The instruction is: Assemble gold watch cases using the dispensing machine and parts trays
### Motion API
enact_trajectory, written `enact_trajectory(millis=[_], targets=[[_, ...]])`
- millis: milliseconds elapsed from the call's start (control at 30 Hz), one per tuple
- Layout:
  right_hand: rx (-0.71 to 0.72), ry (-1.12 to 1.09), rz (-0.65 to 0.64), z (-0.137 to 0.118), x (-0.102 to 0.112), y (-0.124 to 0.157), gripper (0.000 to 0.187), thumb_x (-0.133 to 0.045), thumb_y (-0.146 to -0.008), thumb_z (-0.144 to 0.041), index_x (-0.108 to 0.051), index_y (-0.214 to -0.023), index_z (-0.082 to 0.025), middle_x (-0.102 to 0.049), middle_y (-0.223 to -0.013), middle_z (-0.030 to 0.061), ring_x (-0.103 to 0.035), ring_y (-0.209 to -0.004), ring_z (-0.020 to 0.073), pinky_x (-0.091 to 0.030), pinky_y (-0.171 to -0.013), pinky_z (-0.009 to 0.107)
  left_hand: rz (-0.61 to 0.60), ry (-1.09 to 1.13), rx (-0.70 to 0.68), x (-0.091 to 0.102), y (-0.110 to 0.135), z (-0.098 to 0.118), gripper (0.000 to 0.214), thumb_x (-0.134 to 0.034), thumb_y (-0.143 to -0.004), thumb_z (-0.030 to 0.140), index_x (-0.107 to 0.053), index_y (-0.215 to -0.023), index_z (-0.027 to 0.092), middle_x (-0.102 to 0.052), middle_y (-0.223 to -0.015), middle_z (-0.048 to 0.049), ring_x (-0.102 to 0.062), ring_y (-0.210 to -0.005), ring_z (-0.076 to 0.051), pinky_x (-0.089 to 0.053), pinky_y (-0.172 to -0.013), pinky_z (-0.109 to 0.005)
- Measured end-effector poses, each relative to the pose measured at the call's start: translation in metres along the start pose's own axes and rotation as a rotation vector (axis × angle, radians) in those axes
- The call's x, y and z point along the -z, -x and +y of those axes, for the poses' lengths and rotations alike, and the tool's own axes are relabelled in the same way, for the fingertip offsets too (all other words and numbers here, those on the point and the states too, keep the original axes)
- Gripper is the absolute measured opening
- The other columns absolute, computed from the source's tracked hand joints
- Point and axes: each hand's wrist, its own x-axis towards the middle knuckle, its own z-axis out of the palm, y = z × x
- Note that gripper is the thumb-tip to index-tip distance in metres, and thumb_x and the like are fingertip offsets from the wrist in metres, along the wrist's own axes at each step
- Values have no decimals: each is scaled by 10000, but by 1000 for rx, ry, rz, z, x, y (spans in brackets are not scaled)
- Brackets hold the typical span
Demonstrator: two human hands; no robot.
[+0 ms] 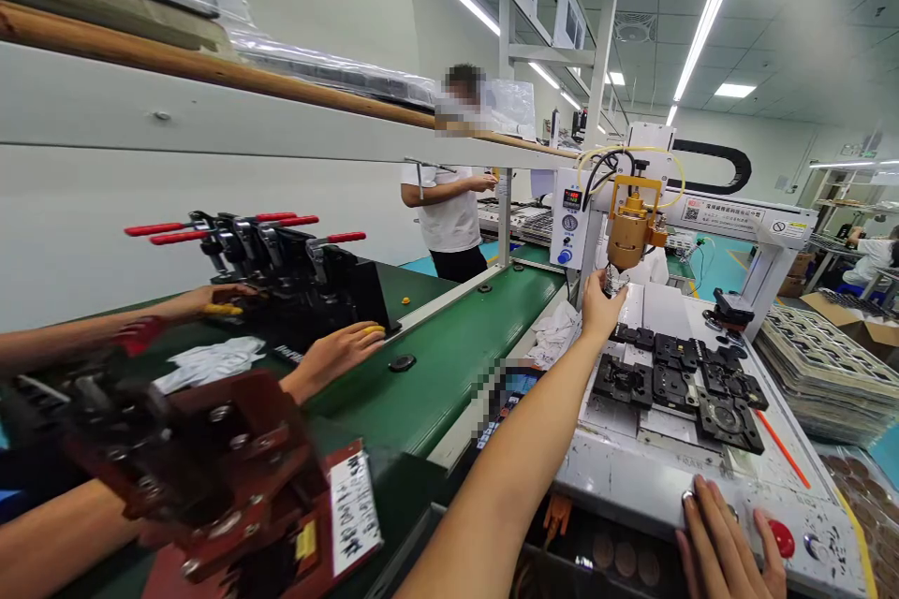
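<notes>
pale walls [330,9], tiled ceiling [793,37], bright strip lights [704,28], blue floor [717,270]

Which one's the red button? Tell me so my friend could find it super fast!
Find the big white machine on the right. Look along its front, near the right-hand corner, for the button. It's round and bright red, while the orange-red stick farther back is long and thin.
</notes>
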Motion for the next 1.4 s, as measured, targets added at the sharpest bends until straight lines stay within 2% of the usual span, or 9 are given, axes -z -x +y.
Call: enact_trajectory(millis=[133, 400, 633, 800, 967, 1200, 1400], targets=[[-11, -8, 17, 0, -2, 1, 643, -682, -1049, -230, -497, -1664, -256, -808, -1319, 122, -848, -1039, 303, -310, -1314, 523, -5, 0, 3, 0, 0, 0, 513, -869, -822, 190, -636, -1278, 218, -696, -1250, -119, -665, -1190, -291, -535, -1008, -414], [-10, 4, 15, -2, -1, -2, 610, -699, -1032, -216, -548, -1623, -231, -802, -1328, 123, -849, -1022, 289, -300, -1327, 512, -2, 4, 7, 0, 0, 0, 509, -871, -824, 190, -640, -1276, 224, -694, -1246, -117, -665, -1192, -287, -532, -1012, -410], [-14, 6, 24, -2, -2, -1, 666, -689, -1044, -218, -479, -1676, -245, -804, -1326, 125, -851, -1017, 293, -312, -1321, 517, -2, 7, -2, 1, 0, 0, 508, -868, -823, 192, -640, -1277, 209, -691, -1261, -134, -671, -1187, -296, -540, -1016, -427], [-9, 9, 23, 0, -4, 3, 569, -704, -1026, -175, -604, -1583, -240, -814, -1308, 121, -845, -1031, 293, -337, -1306, 526, 8, 13, -5, 1, 0, 1, 509, -879, -808, 191, -655, -1264, 219, -705, -1230, -117, -676, -1174, -291, -541, -1024, -425], [-17, 7, 40, 2, -8, 7, 441, -719, -1014, -208, -712, -1453, -243, -823, -1290, 118, -841, -1028, 288, -348, -1300, 529, 16, 20, 0, 0, 0, -1, 509, -886, -799, 196, -664, -1256, 223, -709, -1212, -106, -689, -1151, -288, -545, -1018, -422], [-18, 1, 54, 1, -10, 7, 541, -716, -1014, -208, -631, -1548, -241, -814, -1306, 124, -844, -1019, 291, -342, -1305, 535, 5, 15, -8, -1, -1, -3, 516, -874, -804, 191, -653, -1270, 205, -704, -1233, -130, -689, -1164, -302, -554, -1015, -441], [-19, 9, 54, 0, -9, 6, 627, -711, -1025, -218, -546, -1629, -245, -820, -1292, 117, -852, -993, 287, -324, -1314, 517, 8, 11, -9, -1, -1, -3, 510, -881, -801, 193, -658, -1260, 216, -709, -1216, -114, -687, -1153, -292, -548, -1015, -427]])
